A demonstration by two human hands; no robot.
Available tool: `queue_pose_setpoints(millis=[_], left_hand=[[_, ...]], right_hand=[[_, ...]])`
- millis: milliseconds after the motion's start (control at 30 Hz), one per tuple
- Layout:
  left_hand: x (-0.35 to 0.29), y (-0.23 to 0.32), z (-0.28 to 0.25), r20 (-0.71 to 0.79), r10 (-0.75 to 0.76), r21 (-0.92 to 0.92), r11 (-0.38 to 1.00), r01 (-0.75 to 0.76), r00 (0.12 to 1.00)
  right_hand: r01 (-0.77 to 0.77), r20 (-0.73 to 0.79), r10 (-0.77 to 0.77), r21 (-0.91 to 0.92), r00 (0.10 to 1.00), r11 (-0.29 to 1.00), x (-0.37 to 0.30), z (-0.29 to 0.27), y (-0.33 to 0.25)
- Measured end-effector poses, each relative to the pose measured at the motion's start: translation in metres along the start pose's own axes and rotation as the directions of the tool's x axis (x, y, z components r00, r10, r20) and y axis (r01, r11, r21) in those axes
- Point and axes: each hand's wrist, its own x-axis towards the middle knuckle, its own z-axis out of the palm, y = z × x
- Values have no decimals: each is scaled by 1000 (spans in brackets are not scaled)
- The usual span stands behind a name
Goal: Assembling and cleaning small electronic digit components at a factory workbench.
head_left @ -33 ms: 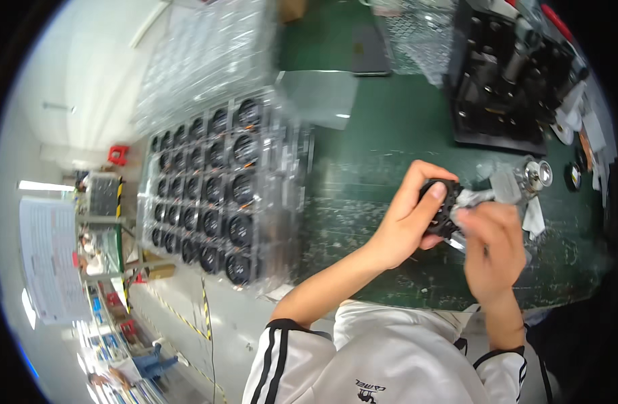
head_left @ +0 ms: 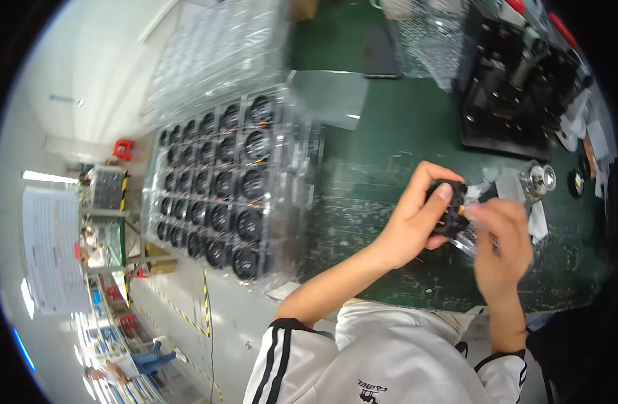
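The left hand (head_left: 410, 225) grips a small black fan (head_left: 450, 212) by its hard edges — it looks light; the right hand (head_left: 501, 239) pinches its front.

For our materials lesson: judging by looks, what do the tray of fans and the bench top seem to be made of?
Tray: probably thin clear plastic, glossy; it shows glare and the black fans show through it.
Bench top: seemingly a green rubbery mat, matte, scuffed with pale wear marks.
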Motion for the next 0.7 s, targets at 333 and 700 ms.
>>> queue_pose_setpoints(millis=[333,700], left_hand=[[-190,145,-83,-418,511,720,690,-69,751],[-312,301,-295,-619,322,764,33,644,717]], right_hand=[[-266,49,263,85,964,960,-24,-17,37],[-354,87,345,120,935,928,-35,1,67]])
